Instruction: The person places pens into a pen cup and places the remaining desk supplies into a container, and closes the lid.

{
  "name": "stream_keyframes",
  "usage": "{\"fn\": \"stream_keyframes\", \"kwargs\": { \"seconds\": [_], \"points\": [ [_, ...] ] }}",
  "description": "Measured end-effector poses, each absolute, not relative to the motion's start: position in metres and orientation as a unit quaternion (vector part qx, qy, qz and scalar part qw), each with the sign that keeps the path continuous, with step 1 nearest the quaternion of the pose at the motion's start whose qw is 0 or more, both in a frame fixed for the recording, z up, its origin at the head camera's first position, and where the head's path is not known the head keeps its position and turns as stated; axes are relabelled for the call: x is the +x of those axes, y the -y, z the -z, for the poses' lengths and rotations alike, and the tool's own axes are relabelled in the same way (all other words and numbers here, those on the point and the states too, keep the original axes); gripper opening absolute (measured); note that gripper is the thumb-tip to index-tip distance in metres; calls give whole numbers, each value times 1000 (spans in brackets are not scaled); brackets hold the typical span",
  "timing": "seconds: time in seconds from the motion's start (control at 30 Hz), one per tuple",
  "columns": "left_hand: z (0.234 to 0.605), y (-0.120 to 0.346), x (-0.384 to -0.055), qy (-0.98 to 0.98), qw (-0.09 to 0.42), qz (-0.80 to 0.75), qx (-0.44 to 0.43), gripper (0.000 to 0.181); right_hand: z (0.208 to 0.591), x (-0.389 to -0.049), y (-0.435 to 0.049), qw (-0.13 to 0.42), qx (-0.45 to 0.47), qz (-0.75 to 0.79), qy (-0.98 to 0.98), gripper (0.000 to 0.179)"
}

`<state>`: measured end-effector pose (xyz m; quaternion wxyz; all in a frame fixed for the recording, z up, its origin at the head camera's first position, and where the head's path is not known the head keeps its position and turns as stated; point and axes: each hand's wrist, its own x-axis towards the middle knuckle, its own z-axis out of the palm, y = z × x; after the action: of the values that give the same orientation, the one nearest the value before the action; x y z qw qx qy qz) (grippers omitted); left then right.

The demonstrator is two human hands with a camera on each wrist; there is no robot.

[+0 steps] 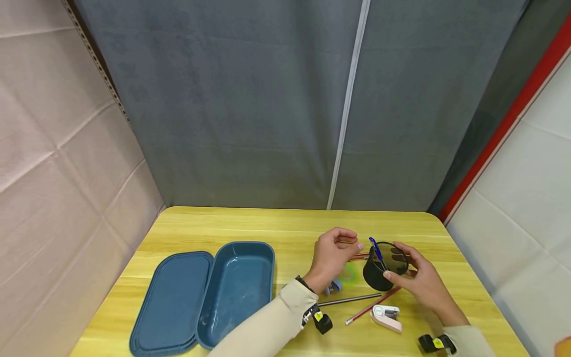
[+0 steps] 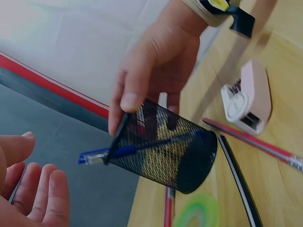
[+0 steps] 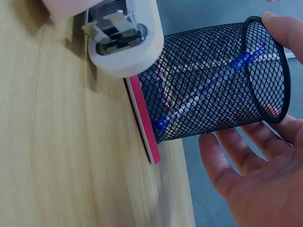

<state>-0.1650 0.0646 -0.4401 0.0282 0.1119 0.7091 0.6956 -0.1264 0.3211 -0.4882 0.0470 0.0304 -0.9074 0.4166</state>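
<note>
My right hand [image 1: 421, 282] holds a black mesh pen cup [image 1: 372, 275] by its rim, thumb on the near side and fingers around the far side. A blue pen [image 1: 377, 252] leans inside, its end sticking out above the rim. Left of the cup, my left hand [image 1: 331, 258] hovers with loosely bent fingers, and I see nothing held in it. Under and beside the cup lie a red pencil [image 1: 370, 308] and a dark pencil [image 1: 350, 300]. A white and pale pink stapler [image 1: 387, 318] sits just in front of them.
At the left stand an open blue box [image 1: 236, 287] and its lid [image 1: 176, 297], side by side. Behind the left hand lies another red pencil [image 1: 360, 256]. A green tape roll [image 2: 201, 213] and a small bluish object [image 1: 335, 286] are near the left wrist.
</note>
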Motion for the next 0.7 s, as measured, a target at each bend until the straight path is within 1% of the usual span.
{"fn": "stream_keyframes", "kwargs": {
  "seconds": [0.43, 0.7],
  "points": [
    [426, -60, -144, -674, 30, -729, 114, 22, 489, -126, -323, 42, 30, -425, 904, 83],
    [431, -56, -129, -667, 21, -736, 112, 25, 487, -126, -321, 49, 35, -427, 902, 82]
  ]
}}
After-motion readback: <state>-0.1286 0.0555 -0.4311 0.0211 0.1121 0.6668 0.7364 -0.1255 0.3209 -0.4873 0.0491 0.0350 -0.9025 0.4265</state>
